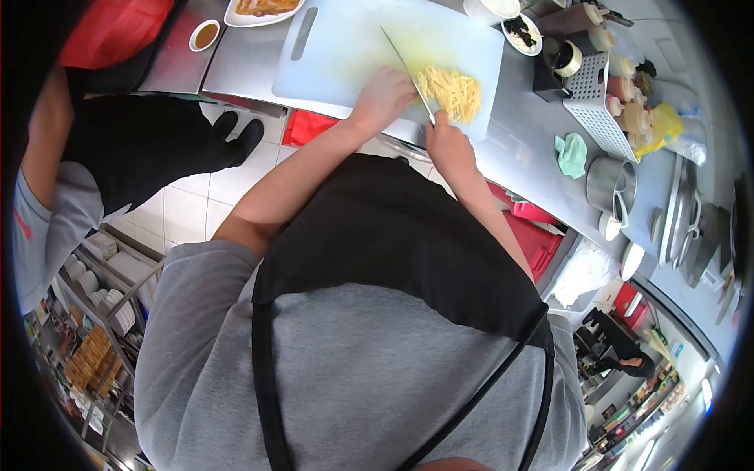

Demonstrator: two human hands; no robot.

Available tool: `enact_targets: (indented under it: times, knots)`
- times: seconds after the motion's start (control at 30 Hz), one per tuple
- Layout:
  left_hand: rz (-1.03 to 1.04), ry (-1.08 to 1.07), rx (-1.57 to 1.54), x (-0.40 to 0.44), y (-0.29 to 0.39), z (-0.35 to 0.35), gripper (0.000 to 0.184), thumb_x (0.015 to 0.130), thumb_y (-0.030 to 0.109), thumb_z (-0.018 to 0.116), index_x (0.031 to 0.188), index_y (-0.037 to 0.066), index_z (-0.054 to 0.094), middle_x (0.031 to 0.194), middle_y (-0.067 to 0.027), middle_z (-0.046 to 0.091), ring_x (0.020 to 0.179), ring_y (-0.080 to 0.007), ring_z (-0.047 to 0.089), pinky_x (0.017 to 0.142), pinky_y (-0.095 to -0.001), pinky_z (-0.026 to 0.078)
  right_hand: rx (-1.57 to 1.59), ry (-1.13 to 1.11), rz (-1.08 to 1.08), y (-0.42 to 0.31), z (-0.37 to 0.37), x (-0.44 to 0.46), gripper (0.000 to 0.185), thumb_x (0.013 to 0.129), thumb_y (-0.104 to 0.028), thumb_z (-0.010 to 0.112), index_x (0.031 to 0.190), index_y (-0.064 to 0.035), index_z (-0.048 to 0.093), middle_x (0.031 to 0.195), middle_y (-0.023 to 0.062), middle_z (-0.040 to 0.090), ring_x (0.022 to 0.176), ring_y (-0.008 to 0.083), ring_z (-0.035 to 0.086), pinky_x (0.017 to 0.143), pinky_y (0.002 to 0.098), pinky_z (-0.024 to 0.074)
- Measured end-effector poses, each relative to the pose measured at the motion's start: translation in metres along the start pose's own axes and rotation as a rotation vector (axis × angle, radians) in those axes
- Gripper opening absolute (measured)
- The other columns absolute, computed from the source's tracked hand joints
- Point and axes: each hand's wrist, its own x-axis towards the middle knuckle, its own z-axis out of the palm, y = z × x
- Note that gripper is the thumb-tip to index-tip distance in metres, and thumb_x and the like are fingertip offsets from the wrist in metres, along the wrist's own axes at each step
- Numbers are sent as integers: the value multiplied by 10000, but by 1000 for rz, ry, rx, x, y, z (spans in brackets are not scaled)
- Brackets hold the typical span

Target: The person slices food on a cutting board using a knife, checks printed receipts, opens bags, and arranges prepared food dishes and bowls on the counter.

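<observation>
My right hand (pixel 451 147) is wrapped round the handle of a knife (pixel 406 66), whose blade points up and to the left over the cutting board (pixel 338 59). Just left of the blade rests my left hand (pixel 382 100), its fingers bent and pressed together beside the knife; whatever may be under them is hidden. A pile of pale yellow strips (pixel 454 93) lies on the board to the right of the blade, close to my right hand. Yellowish stains mark the board's middle.
Beyond the board are a plate of food (pixel 263 8), a sauce cup (pixel 204 35) and a bowl (pixel 521 35). A perforated basket (pixel 601 102) of bottles, a green cloth (pixel 571 154) and a metal pot (pixel 611 185) stand to the right. A co-worker (pixel 59 169) is at the left.
</observation>
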Motion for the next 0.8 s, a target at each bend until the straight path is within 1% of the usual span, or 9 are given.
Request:
enact_targets:
  times: [0.03, 0.1, 0.2, 0.3, 0.5, 0.63, 0.7, 0.73, 0.8]
  knots:
    - [3, 0, -1, 1, 0, -1, 68, 701, 102, 564, 726, 82, 624, 768, -16, 536, 805, -231, 471, 716, -314, 415, 0, 3, 1, -4, -9, -3, 220, 859, -207, 453, 920, -6, 388, 637, 265, 564, 617, 434, 564, 546, 511, 446]
    - [42, -83, 55, 0, -2, -5, 99, 671, 12, 585, 757, 45, 620, 823, -46, 556, 820, -242, 493, 727, -323, 427, 55, -134, 49, -12, -29, -14, 193, 826, -156, 384, 933, 5, 393, 730, 291, 573, 725, 445, 574, 667, 507, 446]
    - [-6, -72, 31, 0, 2, -6, 96, 673, 18, 582, 757, 45, 621, 822, -46, 556, 821, -242, 492, 727, -322, 428, 30, -181, 135, -12, -21, -20, 207, 826, -169, 379, 943, 1, 397, 752, 289, 577, 748, 441, 574, 685, 506, 441]
    - [14, -53, 16, 2, 6, -9, 95, 670, 17, 582, 754, 44, 619, 818, -46, 554, 817, -243, 491, 726, -322, 427, 52, -116, 84, -8, -8, -6, 221, 832, -185, 386, 960, -6, 399, 760, 287, 580, 758, 442, 574, 687, 506, 441]
    - [12, -91, 36, 1, 0, -7, 101, 667, 7, 583, 757, 37, 617, 821, -53, 554, 820, -248, 488, 736, -324, 423, 14, -171, 103, -17, -31, -20, 223, 824, -177, 398, 969, -8, 399, 750, 290, 577, 747, 434, 577, 680, 504, 443]
    - [5, -70, 0, 2, 4, -9, 94, 667, 7, 582, 750, 35, 616, 820, -57, 555, 824, -248, 488, 738, -327, 421, 39, -176, 149, -7, -7, -14, 225, 828, -184, 394, 966, -7, 400, 745, 295, 573, 753, 435, 574, 687, 507, 438]
    - [-21, -33, -37, 0, 2, -5, 86, 667, 9, 584, 743, 35, 616, 819, -60, 555, 825, -249, 489, 738, -329, 419, 51, 39, -47, -2, 1, -4, 230, 860, -215, 451, 910, 0, 387, 612, 255, 556, 595, 428, 560, 528, 499, 446]
    - [-17, -34, -37, 1, 0, -4, 86, 667, 9, 584, 743, 35, 616, 819, -60, 555, 825, -249, 489, 738, -329, 419, 52, 42, -45, -2, -1, -2, 230, 860, -215, 451, 910, 0, 387, 612, 255, 556, 595, 428, 560, 528, 499, 446]
    - [53, -29, 16, 1, -3, -2, 52, 699, 102, 562, 696, 83, 610, 758, -32, 525, 805, -237, 465, 720, -315, 398, 7, -15, -16, -3, -8, 1, 226, 861, -211, 450, 908, 1, 386, 616, 257, 557, 596, 427, 560, 527, 498, 445]
